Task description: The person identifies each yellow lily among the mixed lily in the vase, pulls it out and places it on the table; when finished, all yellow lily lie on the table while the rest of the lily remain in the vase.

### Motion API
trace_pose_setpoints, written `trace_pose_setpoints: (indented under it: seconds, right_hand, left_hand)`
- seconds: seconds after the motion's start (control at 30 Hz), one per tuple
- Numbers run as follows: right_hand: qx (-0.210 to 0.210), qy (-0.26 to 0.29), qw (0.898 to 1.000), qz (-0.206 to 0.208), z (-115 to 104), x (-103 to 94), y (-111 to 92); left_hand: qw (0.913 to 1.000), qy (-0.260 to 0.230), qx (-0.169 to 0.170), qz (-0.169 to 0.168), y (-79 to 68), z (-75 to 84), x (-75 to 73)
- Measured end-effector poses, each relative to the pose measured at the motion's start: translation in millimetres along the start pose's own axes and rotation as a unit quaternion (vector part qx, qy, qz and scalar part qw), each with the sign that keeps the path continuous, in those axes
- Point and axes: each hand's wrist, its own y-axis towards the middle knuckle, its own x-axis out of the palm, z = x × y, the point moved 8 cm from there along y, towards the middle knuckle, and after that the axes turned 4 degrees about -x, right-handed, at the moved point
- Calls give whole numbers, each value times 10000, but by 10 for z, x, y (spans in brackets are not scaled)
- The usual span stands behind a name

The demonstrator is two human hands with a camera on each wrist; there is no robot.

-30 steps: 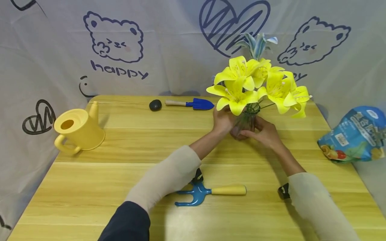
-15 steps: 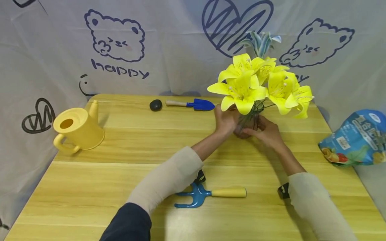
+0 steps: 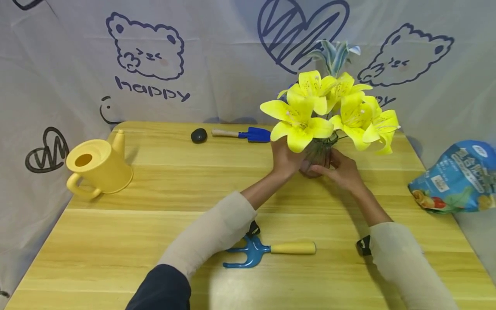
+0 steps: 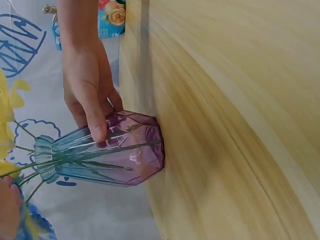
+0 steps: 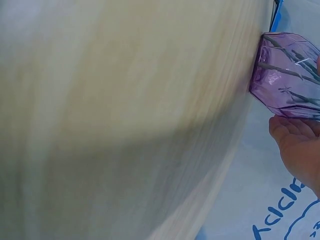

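Observation:
A faceted glass vase (image 4: 132, 155), teal at the neck and purple at the base, stands upright on the table with green stems inside. My right hand (image 3: 342, 171) grips its right side, thumb across the front and fingers behind. Yellow lilies (image 3: 300, 125) spread above the vase, and a pale blue flower (image 3: 336, 58) rises behind them. My left hand (image 3: 286, 158) is at the left of the vase neck, its fingers hidden by a lily. In the left wrist view, only part of the left hand (image 4: 7, 210) shows, beside the stems and a blue flower (image 4: 35, 225).
A yellow watering can (image 3: 102, 165) stands at the left. Along the back lie a black stone (image 3: 199, 135) and a blue trowel (image 3: 257, 134). A blue hand fork (image 3: 253, 252) lies near the front, under my left forearm. A blue bag (image 3: 453, 176) stands at the right.
The vase has shifted slightly right and my right hand with it. Since half a second ago, the front left lily has dipped down and left, now covering the trowel's tip and the left hand's fingers.

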Motion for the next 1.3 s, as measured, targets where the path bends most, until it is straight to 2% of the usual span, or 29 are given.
trace_pose_setpoints:
  seconds: [0.03,0.07,0.1,0.13,0.17,0.2,0.23,0.3,0.33,0.37,0.43,0.47,0.5,0.53,0.57,0.6,0.67,0.7,0.73,0.77,0.83,0.87,0.93,1.0,1.03,1.13,1.17,1.23,1.3]
  right_hand:
    - [-18,36,10000,-15,-8,1,0]
    - [-44,30,10000,-15,-18,-2,1]
    - [-59,54,10000,-18,-27,-4,2]
    - [-77,61,10000,-14,-35,-9,3]
    - [-82,60,9999,-4,-39,-14,5]
    - [-91,38,10000,-5,-41,-19,7]
    - [-93,14,10000,3,-43,-23,9]
    - [-97,16,10000,-4,-42,-28,15]
    - [-91,-14,10000,11,-38,-35,16]
    - [-77,-23,10000,19,-33,-39,18]
    - [-45,-42,10000,37,-26,-49,22]
    - [-10,-45,10000,47,-19,-54,22]
    - [17,-67,10000,60,-15,-59,23]
    - [37,-98,9999,57,-11,-62,23]
    - [48,-101,9999,49,-10,-64,25]
    - [48,-112,9999,44,-12,-65,26]
    - [36,-135,9999,42,-14,-68,27]
    - [23,-148,9999,43,-15,-69,28]
    - [21,-178,9998,52,-15,-70,28]
    - [25,-200,9998,70,-13,-73,27]
    - [35,-248,9997,75,0,-73,26]
    - [37,-283,9996,82,2,-73,24]
    - [27,-314,9995,90,8,-73,22]
    - [-2,-302,9995,75,12,-66,23]
    - [-19,-294,9995,74,10,-62,24]
    - [-3,-278,9996,42,25,-37,35]
    - [12,-271,9996,35,27,-31,37]
    - [77,-232,9997,-17,40,-14,40]
    - [144,-183,9997,-66,47,-1,37]
  left_hand:
    - [9999,-61,124,-25,4,26,0]
    - [9982,362,471,40,8,85,-9]
    - [9977,-571,361,40,20,73,-24]
    - [9962,-785,378,10,29,90,-24]
    - [9977,-509,454,-61,41,116,-17]
    - [9964,439,716,-99,47,169,-7]
    - [9833,1543,966,-41,46,226,1]
    - [9236,3534,1478,151,39,340,30]
    - [8869,4275,1735,227,32,394,55]
    - [8593,4742,1903,230,32,435,85]
    - [8376,5033,2115,182,21,505,135]
    - [8396,4970,2188,137,10,536,155]
    - [8756,4385,2027,-35,13,542,163]
    - [8970,3909,2061,-123,1,576,174]
    - [9332,3058,1851,-361,0,593,191]
    - [9584,2210,1732,-514,-3,620,198]
    - [9649,1792,1818,-618,-38,729,230]
    - [9665,1670,1831,-666,-51,788,249]
    - [9467,2386,2088,-566,-83,876,273]
    - [9362,2752,2117,-538,-105,935,287]
    - [8865,3878,2513,-243,-178,1095,291]
    - [8810,4000,2514,-249,-199,1148,280]
    - [8860,3907,2480,-292,-229,1247,223]
    - [9067,3492,2319,-462,-248,1325,125]
    - [9123,3393,2229,-539,-253,1351,61]
    - [9159,3457,1933,-647,-274,1421,-180]
    - [9145,3552,1837,-617,-285,1447,-274]
    - [8974,4071,1647,-425,-318,1540,-420]
    - [8872,4386,1416,-219,-359,1648,-564]
